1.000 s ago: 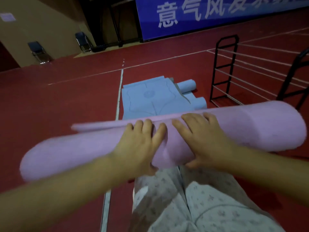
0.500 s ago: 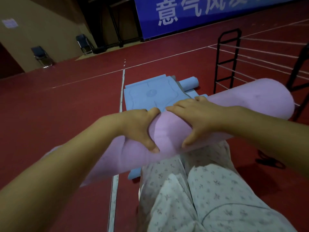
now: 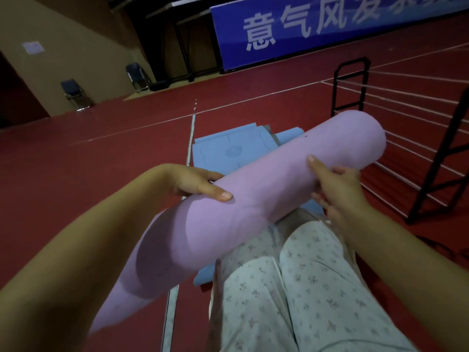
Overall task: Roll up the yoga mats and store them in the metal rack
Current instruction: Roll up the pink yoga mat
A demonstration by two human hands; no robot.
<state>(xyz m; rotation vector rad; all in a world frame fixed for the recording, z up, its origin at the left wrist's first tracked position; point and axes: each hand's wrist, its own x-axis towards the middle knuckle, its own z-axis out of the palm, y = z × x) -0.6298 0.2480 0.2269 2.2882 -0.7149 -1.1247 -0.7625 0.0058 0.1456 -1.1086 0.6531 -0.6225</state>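
Observation:
A rolled pink yoga mat [image 3: 266, 189] is held off the floor, slanting from lower left up to upper right. My left hand [image 3: 195, 181] grips it from the far side near its middle, thumb on top. Further right, my right hand [image 3: 335, 189] grips it from below, thumb across the roll. The roll's upper end points at the black metal rack [image 3: 436, 153], which stands empty on the right. Beneath the roll a blue yoga mat [image 3: 228, 151] lies flat on the red floor, with a rolled blue mat [image 3: 289, 134] partly hidden behind.
My knees in pale patterned trousers [image 3: 304, 288] fill the lower middle. A white floor line [image 3: 190, 138] runs forward past the blue mat. Two folding chairs [image 3: 76, 94] stand at the far wall on the left, and a blue banner [image 3: 330, 26] hangs at the back.
The pink roll has been lifted from the floor and tilted, its right end rising toward the rack. Both hands shifted from pressing on top to gripping around it.

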